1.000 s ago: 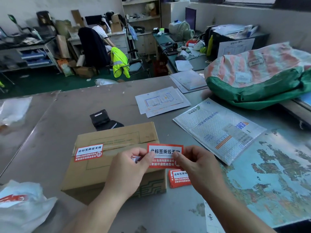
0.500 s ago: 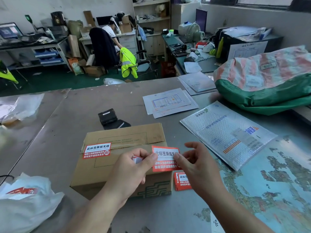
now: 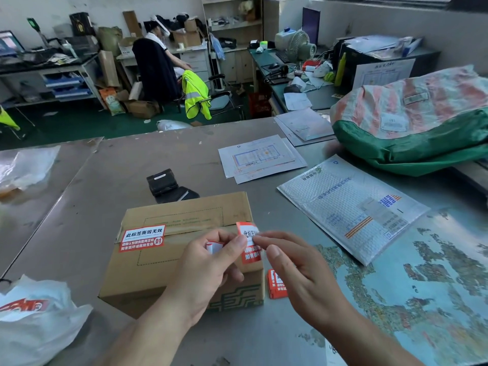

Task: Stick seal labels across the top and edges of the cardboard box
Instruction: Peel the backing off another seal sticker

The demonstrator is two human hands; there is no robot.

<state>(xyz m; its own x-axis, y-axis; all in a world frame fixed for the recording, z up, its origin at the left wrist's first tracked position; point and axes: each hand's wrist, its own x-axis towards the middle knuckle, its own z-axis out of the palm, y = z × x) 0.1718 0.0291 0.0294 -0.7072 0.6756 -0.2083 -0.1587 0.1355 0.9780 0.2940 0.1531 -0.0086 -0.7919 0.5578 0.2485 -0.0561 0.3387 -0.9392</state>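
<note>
I see left hand (image 3: 208, 270), right hand (image 3: 301, 278) both pinching seal label (image 3: 247, 231) over cardboard box (image 3: 184, 220) right end. My worry: curled label sticks to itself.

Cardboard box (image 3: 140, 276) bears 1 red seal label (image 3: 142, 237) across its seam; 2nd label (image 3: 249, 256) hangs over its right end.

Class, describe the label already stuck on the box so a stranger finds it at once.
Find the cardboard box on the table. At the left end of its top, a red label lies flat across the seam. Unlike the held label pinched by the left hand and right hand, or the red stack beside the box, nothing touches it.
</note>
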